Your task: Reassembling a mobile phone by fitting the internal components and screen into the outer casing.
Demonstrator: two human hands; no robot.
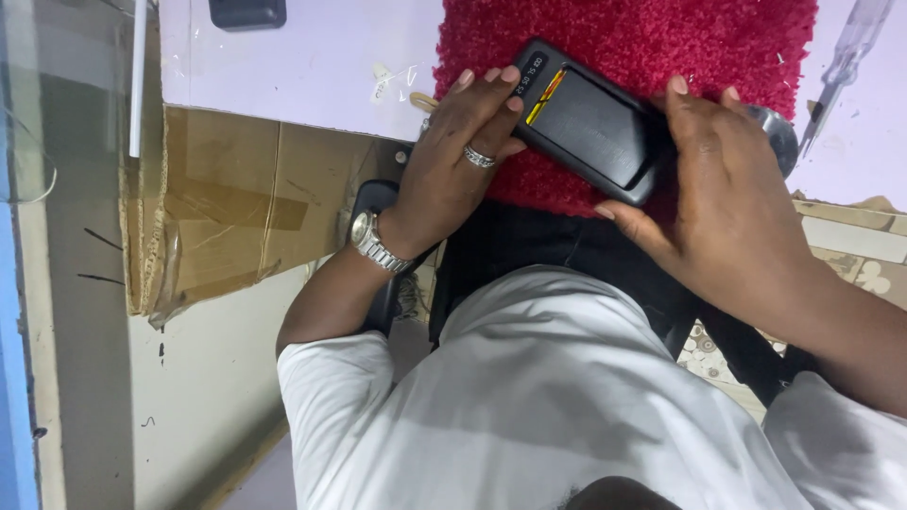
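Note:
A black rectangular device (pixel 590 123) with a small yellow and red strip near one end lies on a red shaggy mat (pixel 642 42). My left hand (pixel 458 156), with a ring and a metal wristwatch, presses its fingertips on the device's left end. My right hand (pixel 723 184) covers the device's right end, thumb under its lower corner. Both hands hold the device.
A clear-handled screwdriver (pixel 841 66) lies on the pale tabletop (pixel 302 61) at the upper right. A dark object (pixel 248 13) sits at the top edge. Flattened cardboard (pixel 222 212) with tape hangs below the table's edge on the left. My white shirt fills the lower middle.

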